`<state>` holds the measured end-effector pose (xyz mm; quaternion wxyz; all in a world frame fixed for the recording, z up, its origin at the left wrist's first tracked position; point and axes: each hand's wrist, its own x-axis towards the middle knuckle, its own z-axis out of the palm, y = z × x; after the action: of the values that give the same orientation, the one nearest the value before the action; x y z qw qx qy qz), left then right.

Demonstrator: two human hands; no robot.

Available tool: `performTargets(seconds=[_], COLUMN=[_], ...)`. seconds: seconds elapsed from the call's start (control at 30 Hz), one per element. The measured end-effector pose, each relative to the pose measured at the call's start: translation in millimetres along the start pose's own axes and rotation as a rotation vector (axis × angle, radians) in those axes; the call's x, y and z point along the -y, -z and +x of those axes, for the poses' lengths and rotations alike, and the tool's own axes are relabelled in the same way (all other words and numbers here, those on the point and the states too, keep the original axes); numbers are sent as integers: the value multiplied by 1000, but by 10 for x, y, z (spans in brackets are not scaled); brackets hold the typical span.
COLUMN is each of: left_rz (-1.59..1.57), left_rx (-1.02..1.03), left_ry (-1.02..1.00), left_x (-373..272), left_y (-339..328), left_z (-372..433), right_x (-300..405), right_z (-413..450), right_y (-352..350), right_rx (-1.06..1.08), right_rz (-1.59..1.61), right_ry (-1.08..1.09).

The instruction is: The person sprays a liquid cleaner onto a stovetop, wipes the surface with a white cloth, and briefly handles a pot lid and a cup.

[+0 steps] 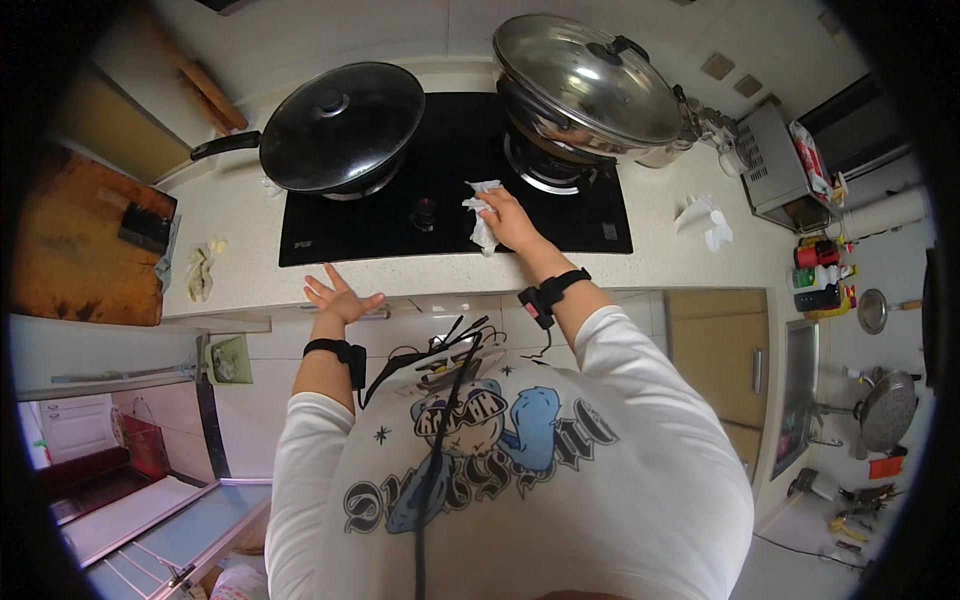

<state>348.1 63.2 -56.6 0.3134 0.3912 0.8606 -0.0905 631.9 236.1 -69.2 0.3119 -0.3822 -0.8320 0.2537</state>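
My right hand [510,219] holds a crumpled white tissue [482,225] against the black glass cooktop [450,161], between its burners. My left hand [339,300] has its fingers spread at the counter's front edge and holds nothing. On the left burner sits a dark frying pan with a domed lid [341,127], its handle pointing left. A large steel wok with a glass lid [589,79] rests over the right burner [551,176]. A control knob [424,212] shows left of the tissue.
Crumpled white paper [705,223] lies on the counter at right, near bottles [817,277] and a sink [796,397]. A wooden board [90,232] and a crumpled cloth [200,271] are at left. Below the left counter hangs a green dustpan [229,360].
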Motion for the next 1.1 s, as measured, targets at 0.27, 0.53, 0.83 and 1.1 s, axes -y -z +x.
performTargets(seconds=[0.27,0.53,0.83,1.1], left_rz=[15,-24,-28,25], left_rx=[0,10,8,-25], left_ry=[-18,-30,-12,-10], left_x=[8,9,-4,-17], left_y=[-22,7,-13,-39], left_z=[8,-18,-12,27], right_x=[-296,-344,-272,-170], right_z=[150,-27,146,126], right_y=[-98,-168,-95,-120], right_rx=[-77,-99,-143,-118], right_rz=[350,520,525,172], right_ry=[-426,-357,-562,-224])
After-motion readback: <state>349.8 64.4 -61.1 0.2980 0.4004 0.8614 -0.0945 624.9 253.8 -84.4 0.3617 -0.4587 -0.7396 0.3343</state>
